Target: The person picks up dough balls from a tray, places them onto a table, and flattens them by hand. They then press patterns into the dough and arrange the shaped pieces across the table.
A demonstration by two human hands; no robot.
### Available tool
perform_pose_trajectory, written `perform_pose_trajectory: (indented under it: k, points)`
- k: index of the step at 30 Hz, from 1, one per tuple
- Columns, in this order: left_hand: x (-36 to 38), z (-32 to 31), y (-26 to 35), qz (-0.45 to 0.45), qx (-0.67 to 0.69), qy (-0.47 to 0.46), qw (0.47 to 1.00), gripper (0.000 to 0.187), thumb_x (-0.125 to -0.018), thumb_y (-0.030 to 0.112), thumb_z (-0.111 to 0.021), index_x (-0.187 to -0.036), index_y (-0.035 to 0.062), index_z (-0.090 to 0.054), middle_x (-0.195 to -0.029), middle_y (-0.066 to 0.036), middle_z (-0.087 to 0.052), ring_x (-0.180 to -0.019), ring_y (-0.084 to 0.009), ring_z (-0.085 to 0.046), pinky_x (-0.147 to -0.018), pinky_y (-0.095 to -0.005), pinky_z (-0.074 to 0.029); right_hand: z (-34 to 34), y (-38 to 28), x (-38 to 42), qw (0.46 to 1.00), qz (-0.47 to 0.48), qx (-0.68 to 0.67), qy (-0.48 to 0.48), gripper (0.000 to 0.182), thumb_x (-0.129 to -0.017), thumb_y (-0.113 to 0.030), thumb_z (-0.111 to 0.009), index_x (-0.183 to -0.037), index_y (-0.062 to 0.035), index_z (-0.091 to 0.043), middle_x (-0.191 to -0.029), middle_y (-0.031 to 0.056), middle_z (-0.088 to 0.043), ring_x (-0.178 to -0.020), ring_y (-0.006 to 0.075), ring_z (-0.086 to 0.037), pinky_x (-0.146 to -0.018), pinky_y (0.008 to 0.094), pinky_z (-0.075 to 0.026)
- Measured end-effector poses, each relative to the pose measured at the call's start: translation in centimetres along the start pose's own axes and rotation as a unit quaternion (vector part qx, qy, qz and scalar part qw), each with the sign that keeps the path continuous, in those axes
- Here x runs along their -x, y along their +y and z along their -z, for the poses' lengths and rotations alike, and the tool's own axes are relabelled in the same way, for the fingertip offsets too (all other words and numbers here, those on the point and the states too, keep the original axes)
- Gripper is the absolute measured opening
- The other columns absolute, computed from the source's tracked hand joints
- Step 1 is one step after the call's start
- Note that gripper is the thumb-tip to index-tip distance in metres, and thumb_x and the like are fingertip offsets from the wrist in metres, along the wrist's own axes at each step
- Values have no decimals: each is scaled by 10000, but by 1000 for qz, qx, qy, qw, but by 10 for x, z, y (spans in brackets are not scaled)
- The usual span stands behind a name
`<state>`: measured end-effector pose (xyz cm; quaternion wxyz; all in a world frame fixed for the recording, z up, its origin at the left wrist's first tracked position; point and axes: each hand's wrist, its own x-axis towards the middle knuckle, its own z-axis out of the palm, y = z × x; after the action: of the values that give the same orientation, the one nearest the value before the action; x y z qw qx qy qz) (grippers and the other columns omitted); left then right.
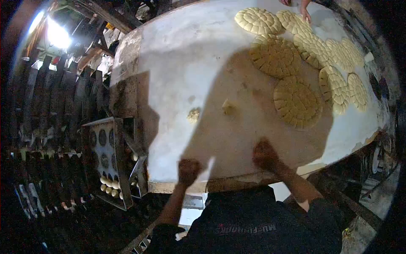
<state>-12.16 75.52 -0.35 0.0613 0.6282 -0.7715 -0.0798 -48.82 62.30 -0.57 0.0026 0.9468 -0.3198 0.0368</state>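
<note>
My left hand [189, 171] is curled closed over the front edge of the white table [169, 76]. To its right, my right hand [264, 154] is also closed, low over the shaded tabletop. Shadow darkens both hands, so what they hold, if anything, is hidden. Farther in on the table lie a small crumpled dough lump [193, 115] and a second small dough piece [228, 107]. A flat dough round [298, 102], scored into many small pieces, lies beyond my right hand.
More scored dough rounds [259, 21] cover the table's far right. Another person's hand [305, 15] touches one at the back. On the left stands a metal tray rack [118, 148] with several pale dough balls [112, 186]. A slatted wooden wall [46, 97] lies beyond.
</note>
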Motion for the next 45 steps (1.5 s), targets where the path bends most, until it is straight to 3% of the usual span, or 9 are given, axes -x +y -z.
perform_pose_trajectory:
  k: [5, 8, 10, 23, 26, 28, 30, 32, 45]
  points:
    - [-102, -8, -52, 142, 73, 159, 974, 153, -879, 224, -567, -937, 85, -591, -888, -111, -605, -974, -349, -543, -908, -485, -403, -3, 27, -85, 975, -152, -131, 93, 347, -800, -235, -590, -1001, 47, -595, -1073, 273, -570, -1084, 458, -505, -1079, 593, -263]
    - [-122, 10, 25, 324, 625, 232, 672, 161, -893, 164, -626, -969, 45, -548, -839, -42, -594, -818, -145, -546, -690, -289, -488, -7, -15, -91, 954, -166, -222, 110, 343, -790, -232, -607, -988, 47, -596, -1070, 287, -561, -1127, 461, -474, -1085, 590, -253]
    - [-79, 32, 43, 44, 60, 170, 983, 259, -781, 156, -653, -994, 29, -577, -1031, -184, -556, -1152, -384, -486, -964, -552, -362, 10, -19, -58, 971, -63, -214, 82, 302, -787, -188, -616, -958, 50, -543, -1035, 268, -496, -1085, 467, -457, -1069, 593, -261]
    - [-83, -29, -20, 162, 355, 227, 892, 263, -901, 274, -512, -989, 53, -623, -972, -102, -617, -971, -262, -556, -843, -400, -482, -29, -4, -132, 791, -324, -378, 355, 186, -873, -170, -543, -915, 10, -515, -923, 186, -512, -910, 377, -473, -878, 483, -365]
    - [-16, -41, -3, 34, 144, 216, 965, 292, -836, 157, -572, -1103, 41, -601, -1145, -131, -568, -1092, -297, -511, -918, -434, -463, -29, -9, -80, 963, -29, 133, 234, 202, -897, -203, -536, -902, -2, -534, -876, 144, -519, -889, 320, -503, -836, 418, -404]
    - [18, -49, -16, 19, 184, 149, 971, 325, -837, 141, -569, -1148, 47, -585, -1196, -145, -540, -1136, -316, -485, -950, -442, -446, -12, 17, -60, 938, -236, -247, 58, 255, -903, -261, -545, -892, -7, -564, -929, 145, -555, -848, 279, -545, -760, 397, -441]
    - [50, 4, -34, 31, 263, 117, 957, 353, -827, 112, -574, -1175, 57, -575, -1223, -155, -524, -1155, -329, -474, -963, -448, -439, -91, 140, -14, 972, -188, -92, -108, 269, -897, -301, -566, -896, -34, -603, -994, 144, -590, -810, 240, -588, -680, 390, -478]
    - [91, 118, -56, 31, 324, 144, 935, 387, -816, 83, -578, -1202, 66, -565, -1250, -164, -508, -1175, -342, -462, -976, -454, -432, 45, 40, -99, 745, -480, -436, -155, 291, -908, -322, -560, -998, -50, -614, -1067, 131, -606, -836, 226, -619, -690, 380, -514]
    - [290, 276, -321, 613, -22, 119, 781, 226, -815, 234, -607, -943, 59, -673, -959, -144, -666, -885, -365, -644, -937, -514, -429, 197, -554, -486, 751, 439, -485, 85, 306, -776, -128, -709, -1040, -15, -603, -1038, 156, -599, -959, 320, -612, -837, 368, -495]
